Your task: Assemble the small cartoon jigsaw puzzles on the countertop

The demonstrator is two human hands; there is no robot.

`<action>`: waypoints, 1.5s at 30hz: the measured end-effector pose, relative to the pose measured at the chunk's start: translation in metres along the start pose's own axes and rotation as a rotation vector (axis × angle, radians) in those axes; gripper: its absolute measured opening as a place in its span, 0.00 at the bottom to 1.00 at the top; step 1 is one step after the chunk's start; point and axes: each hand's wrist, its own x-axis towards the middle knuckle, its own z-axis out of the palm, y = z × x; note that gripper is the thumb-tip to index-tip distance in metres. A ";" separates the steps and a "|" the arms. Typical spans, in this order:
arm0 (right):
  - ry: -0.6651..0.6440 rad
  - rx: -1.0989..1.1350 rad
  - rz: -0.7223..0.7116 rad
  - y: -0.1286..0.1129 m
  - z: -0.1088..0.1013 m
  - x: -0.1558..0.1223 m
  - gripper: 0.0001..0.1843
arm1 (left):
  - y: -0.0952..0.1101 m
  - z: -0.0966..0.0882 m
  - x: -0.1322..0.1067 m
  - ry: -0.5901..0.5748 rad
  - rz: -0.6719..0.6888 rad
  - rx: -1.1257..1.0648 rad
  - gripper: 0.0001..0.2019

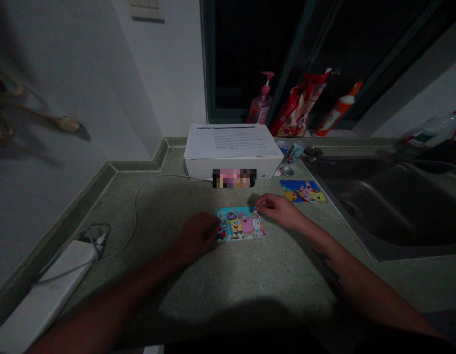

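Note:
A bright SpongeBob picture card lies flat on the speckled green countertop, with a small pale glint at its top right corner. My left hand rests against the card's left edge, its fingertips on the card. My right hand comes in from the right, with its fingertips pinched together at that top right corner. A second cartoon card lies farther back, to the right of my right hand, and neither hand touches it.
A white printer with papers on top stands behind the cards, a blurred patch on its front. Near it stand metal cans. A steel sink lies right. A white power strip and cable lie left. Bottles stand on the sill.

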 end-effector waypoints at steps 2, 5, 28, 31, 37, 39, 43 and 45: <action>-0.019 0.011 -0.004 0.002 0.003 -0.002 0.07 | 0.000 0.000 0.000 -0.008 -0.006 0.006 0.08; -0.047 0.013 0.001 0.003 0.007 -0.004 0.06 | -0.001 0.000 0.000 -0.024 -0.008 0.015 0.08; -0.072 -0.247 -0.067 0.003 0.012 -0.005 0.07 | 0.008 -0.006 0.002 -0.086 -0.070 0.023 0.10; -0.062 -0.287 -0.080 0.002 0.012 -0.006 0.07 | 0.005 -0.004 0.001 -0.080 -0.060 0.029 0.09; -0.034 -0.362 -0.121 0.003 0.014 -0.005 0.08 | 0.005 -0.004 0.000 -0.072 -0.070 0.040 0.10; -0.025 -0.385 -0.127 0.003 0.015 -0.005 0.07 | 0.007 -0.006 0.001 -0.080 -0.080 0.035 0.11; -0.039 -0.449 -0.116 -0.002 0.015 -0.005 0.06 | 0.008 -0.006 0.001 -0.053 -0.054 0.025 0.10; -0.053 -0.478 -0.105 -0.005 0.016 -0.005 0.06 | 0.005 -0.004 0.001 -0.043 -0.032 0.023 0.09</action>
